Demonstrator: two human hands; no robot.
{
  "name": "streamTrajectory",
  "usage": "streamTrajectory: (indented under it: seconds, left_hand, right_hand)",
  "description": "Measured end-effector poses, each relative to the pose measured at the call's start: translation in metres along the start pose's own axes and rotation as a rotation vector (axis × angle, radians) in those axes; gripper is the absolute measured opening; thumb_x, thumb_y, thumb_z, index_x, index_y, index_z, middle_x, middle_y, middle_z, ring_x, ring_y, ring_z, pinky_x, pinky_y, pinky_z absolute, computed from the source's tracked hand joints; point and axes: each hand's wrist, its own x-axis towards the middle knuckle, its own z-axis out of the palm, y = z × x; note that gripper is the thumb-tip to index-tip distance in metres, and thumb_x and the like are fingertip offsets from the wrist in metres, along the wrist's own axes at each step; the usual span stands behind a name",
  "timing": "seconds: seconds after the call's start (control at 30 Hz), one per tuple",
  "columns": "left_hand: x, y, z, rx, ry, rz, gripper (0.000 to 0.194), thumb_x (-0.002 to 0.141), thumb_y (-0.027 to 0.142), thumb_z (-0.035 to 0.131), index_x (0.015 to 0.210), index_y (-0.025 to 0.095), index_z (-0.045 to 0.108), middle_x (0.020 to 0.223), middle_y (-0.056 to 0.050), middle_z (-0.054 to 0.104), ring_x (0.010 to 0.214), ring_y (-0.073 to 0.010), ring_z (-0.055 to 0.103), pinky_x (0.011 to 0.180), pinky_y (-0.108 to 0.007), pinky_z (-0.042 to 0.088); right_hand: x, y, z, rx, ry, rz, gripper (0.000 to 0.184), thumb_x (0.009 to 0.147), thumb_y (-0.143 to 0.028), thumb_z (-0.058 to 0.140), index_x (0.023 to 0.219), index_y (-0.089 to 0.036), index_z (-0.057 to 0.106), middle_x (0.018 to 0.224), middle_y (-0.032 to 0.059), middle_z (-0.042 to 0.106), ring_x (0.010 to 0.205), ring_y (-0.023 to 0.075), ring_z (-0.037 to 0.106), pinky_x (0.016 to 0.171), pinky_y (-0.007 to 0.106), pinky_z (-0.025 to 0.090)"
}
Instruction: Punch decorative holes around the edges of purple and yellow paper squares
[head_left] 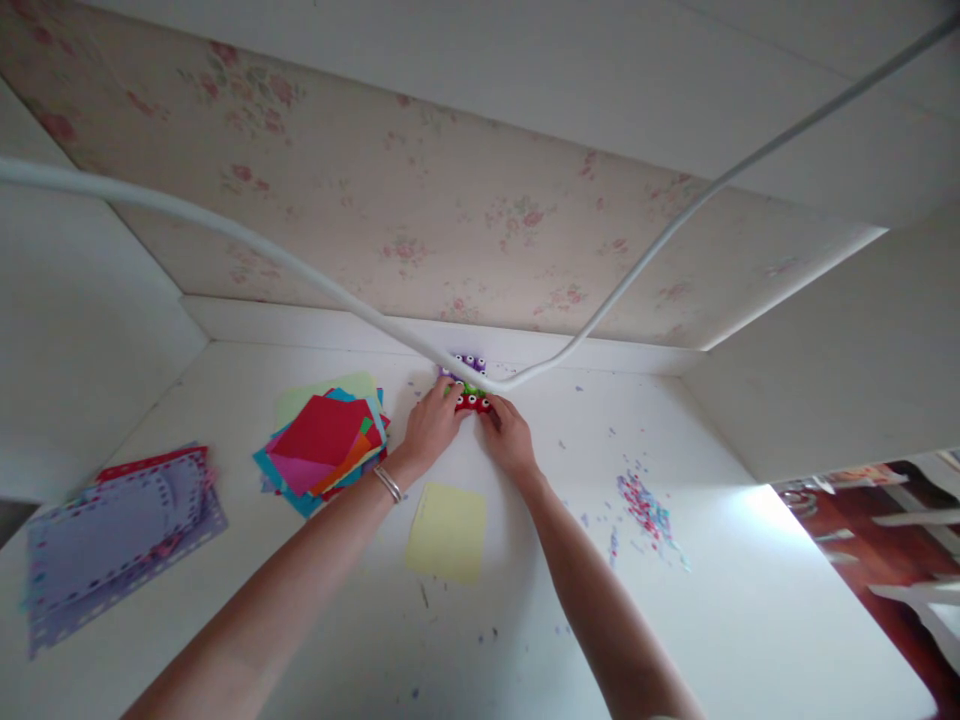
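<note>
1. Several small purple, green and red pieces (472,403) with dark-centred white dots are partly hidden by fingers and a looping white cable (300,264); their exact number and form are hard to make out.
2. Both forearms are cut off by the bottom edge.
3. The cluster lies at the table's (360,650) back, between the fingertips: the left hand (435,424) at its left side, the right hand (508,434) at its lower right corner.
4. Fingers of both hands curl against the pieces; whether either grips or merely touches, I cannot tell.
5. Nearer the person, between the forearms, lies a yellow sheet (448,535).
</note>
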Motion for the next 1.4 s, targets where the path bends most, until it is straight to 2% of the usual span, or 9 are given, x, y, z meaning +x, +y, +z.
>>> streamTrajectory:
  seconds: [0.13, 0.33, 0.5, 0.6, 0.7, 0.8, 0.9, 1.03, 1.4]
  left_hand:
    - [-0.030, 0.001, -0.018, -0.005, -0.002, 0.037, 0.032, 0.092, 0.032, 0.058, 0.122, 0.022, 0.055, 0.124, -0.008, 0.057, 0.107, -0.0230, 0.061, 0.087, -0.033, 0.051]
    - [-0.118, 0.008, -0.044, -0.170, -0.061, 0.155, 0.017, 0.095, 0.021, 0.049, 0.106, 0.021, 0.062, 0.108, -0.005, 0.063, 0.100, -0.0171, 0.061, 0.093, -0.030, 0.048]
    - [-0.184, 0.019, -0.062, -0.399, -0.138, 0.059, 0.018, 0.097, 0.023, 0.044, 0.098, 0.022, 0.062, 0.094, -0.003, 0.063, 0.084, -0.0137, 0.061, 0.078, -0.025, 0.047]
    - [-0.206, 0.019, -0.067, -0.484, -0.223, -0.058, 0.019, 0.097, 0.032, 0.046, 0.092, 0.021, 0.060, 0.079, 0.000, 0.061, 0.067, -0.0118, 0.056, 0.065, -0.023, 0.043]
    - [-0.215, 0.011, -0.068, -0.533, -0.300, -0.165, 0.030, 0.096, 0.042, 0.045, 0.078, 0.019, 0.053, 0.062, 0.004, 0.050, 0.057, -0.0109, 0.047, 0.057, -0.024, 0.034]
    - [-0.212, 0.001, -0.066, -0.580, -0.287, -0.253, 0.041, 0.096, 0.048, 0.043, 0.067, 0.019, 0.044, 0.056, 0.006, 0.039, 0.054, -0.0104, 0.039, 0.054, -0.024, 0.029]
    - [-0.207, -0.002, -0.064, -0.598, -0.281, -0.280, 0.043, 0.095, 0.049, 0.043, 0.065, 0.019, 0.042, 0.055, 0.006, 0.037, 0.054, -0.0103, 0.037, 0.054, -0.025, 0.027]
    - [-0.208, 0.003, -0.060, -0.533, -0.307, -0.224, 0.043, 0.095, 0.048, 0.044, 0.064, 0.019, 0.043, 0.054, 0.006, 0.040, 0.053, -0.0101, 0.038, 0.054, -0.025, 0.026]
    - [-0.211, 0.005, -0.057, -0.423, -0.293, -0.168, 0.040, 0.094, 0.045, 0.045, 0.065, 0.019, 0.048, 0.053, 0.005, 0.047, 0.050, -0.0103, 0.043, 0.053, -0.024, 0.028]
  right_hand:
    - [-0.001, -0.002, -0.001, 0.050, 0.026, 0.047, 0.035, 0.090, -0.025, 0.052, 0.124, -0.022, 0.059, 0.124, 0.0095, 0.063, 0.111, 0.0225, 0.061, 0.098, 0.037, 0.048]
    - [0.003, 0.001, 0.001, 0.072, 0.070, 0.151, 0.033, 0.085, -0.031, 0.059, 0.115, -0.018, 0.062, 0.110, 0.0110, 0.065, 0.083, 0.0206, 0.068, 0.082, 0.036, 0.053]
    - [-0.001, -0.012, -0.005, 0.071, 0.119, 0.239, 0.036, 0.080, -0.039, 0.064, 0.108, -0.017, 0.063, 0.109, 0.0114, 0.064, 0.081, 0.0202, 0.064, 0.078, 0.034, 0.051]
    - [-0.028, -0.033, -0.014, 0.087, 0.154, 0.323, 0.030, 0.088, -0.045, 0.053, 0.097, -0.017, 0.062, 0.086, 0.0062, 0.066, 0.068, 0.0175, 0.059, 0.066, 0.030, 0.048]
    - [-0.077, -0.060, -0.024, 0.137, 0.125, 0.360, 0.032, 0.090, -0.049, 0.051, 0.084, -0.019, 0.059, 0.065, -0.0013, 0.057, 0.057, 0.0145, 0.051, 0.054, 0.024, 0.040]
    - [-0.131, -0.084, -0.030, 0.172, 0.046, 0.383, 0.036, 0.091, -0.050, 0.050, 0.072, -0.020, 0.054, 0.057, -0.0048, 0.045, 0.053, 0.0121, 0.043, 0.051, 0.023, 0.032]
    - [-0.163, -0.097, -0.032, 0.170, -0.045, 0.345, 0.047, 0.094, -0.048, 0.046, 0.056, -0.021, 0.037, 0.053, -0.0066, 0.031, 0.050, 0.0100, 0.033, 0.050, 0.023, 0.026]
    - [-0.162, -0.101, -0.032, 0.152, -0.103, 0.344, 0.049, 0.093, -0.050, 0.046, 0.055, -0.021, 0.032, 0.052, -0.0068, 0.027, 0.049, 0.0096, 0.029, 0.050, 0.024, 0.022]
    - [-0.148, -0.083, -0.033, 0.294, 0.014, 0.526, 0.051, 0.090, -0.057, 0.047, 0.056, -0.022, 0.034, 0.052, -0.0063, 0.029, 0.050, 0.0110, 0.029, 0.049, 0.025, 0.022]
